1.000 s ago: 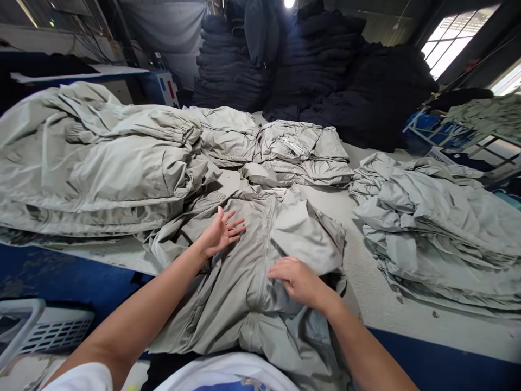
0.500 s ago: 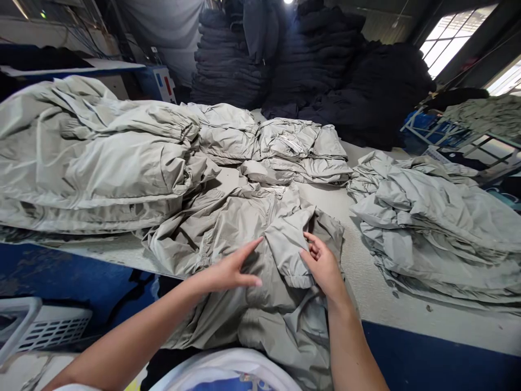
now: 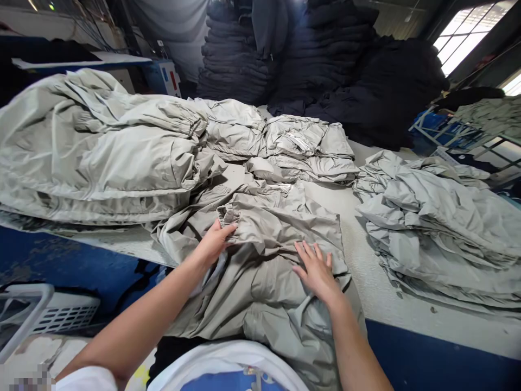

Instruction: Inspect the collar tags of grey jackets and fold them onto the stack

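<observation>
A grey-green jacket (image 3: 260, 288) lies spread on the table in front of me, its lower part hanging over the near edge toward my body. One sleeve (image 3: 272, 222) is laid across the front of it, the gathered elastic cuff (image 3: 228, 215) pointing left. My left hand (image 3: 215, 243) is closed on that cuff, thumb on top. Flat on the cloth at the right rests my right hand (image 3: 316, 270), its fingers spread. Folds hide the jacket's other sleeve in part.
Stacked grey-green garments stand in a tall pile (image 3: 101, 157) at left, folded piles (image 3: 309, 144) behind and a loose heap (image 3: 439, 228) at right. The pale tabletop (image 3: 391, 309) shows between them. Dark garment stacks (image 3: 325, 65) rise at the back; a white plastic basket (image 3: 67, 315) sits low left.
The sleeve, earlier folded down at the right, now stretches leftward across the jacket. My left hand has taken hold of its cuff; my right hand has flattened onto the cloth.
</observation>
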`<action>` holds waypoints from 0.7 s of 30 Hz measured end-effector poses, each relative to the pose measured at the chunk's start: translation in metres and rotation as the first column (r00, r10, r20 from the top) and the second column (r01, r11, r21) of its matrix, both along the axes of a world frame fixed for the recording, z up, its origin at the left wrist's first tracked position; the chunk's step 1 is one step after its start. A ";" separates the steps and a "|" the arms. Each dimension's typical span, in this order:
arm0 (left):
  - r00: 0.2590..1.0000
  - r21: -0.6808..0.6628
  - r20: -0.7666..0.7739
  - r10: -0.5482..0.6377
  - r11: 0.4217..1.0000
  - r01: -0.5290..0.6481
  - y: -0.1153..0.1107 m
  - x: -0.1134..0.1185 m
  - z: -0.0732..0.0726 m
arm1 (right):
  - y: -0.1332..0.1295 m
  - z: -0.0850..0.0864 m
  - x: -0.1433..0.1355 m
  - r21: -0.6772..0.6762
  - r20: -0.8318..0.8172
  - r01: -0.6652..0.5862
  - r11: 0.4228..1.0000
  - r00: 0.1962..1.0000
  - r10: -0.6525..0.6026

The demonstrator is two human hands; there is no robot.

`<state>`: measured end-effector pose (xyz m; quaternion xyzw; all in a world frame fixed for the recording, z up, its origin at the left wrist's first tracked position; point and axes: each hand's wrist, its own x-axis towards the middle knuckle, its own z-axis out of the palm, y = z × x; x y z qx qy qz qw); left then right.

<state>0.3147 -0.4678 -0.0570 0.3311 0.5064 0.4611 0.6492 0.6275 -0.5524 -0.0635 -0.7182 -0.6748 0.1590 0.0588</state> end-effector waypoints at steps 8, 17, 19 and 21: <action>0.553 0.479 -0.797 0.241 0.810 0.337 0.005 -0.028 -0.028 | 0.000 -0.019 0.033 0.270 0.131 0.191 0.944 0.964 -0.233; 0.092 0.093 -0.995 0.035 0.651 0.754 0.013 -0.008 -0.035 | 0.049 -0.034 -0.071 0.059 0.250 -0.155 0.986 0.959 0.136; 0.112 0.181 -0.983 0.142 0.721 0.669 0.029 -0.027 -0.023 | 0.050 -0.042 -0.067 0.049 0.229 -0.158 0.986 0.963 0.143; 0.081 0.233 -0.971 0.225 0.814 0.532 0.048 -0.047 -0.010 | 0.049 -0.043 -0.063 0.050 0.209 -0.162 0.985 0.967 0.149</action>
